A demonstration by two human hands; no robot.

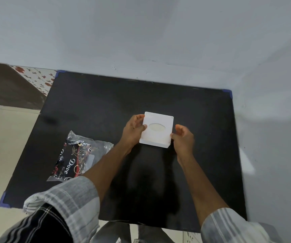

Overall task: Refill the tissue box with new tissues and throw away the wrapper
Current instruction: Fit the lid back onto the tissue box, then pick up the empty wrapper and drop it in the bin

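Observation:
A white square tissue box (157,130) with an oval opening on top sits near the middle of the black table (97,109). My left hand (133,131) grips its left edge, thumb on top. My right hand (183,137) touches the box's lower right corner with fingers curled and slightly blurred. A tissue pack (76,158) in clear plastic wrapper with a black, red and gold "Dove" print lies flat on the table to the left of my left forearm, untouched.
The table stands against a pale grey wall (141,32) at the back and right. Blue tape marks its corners (228,93). Beige floor (4,146) and a floral-tiled strip lie to the left.

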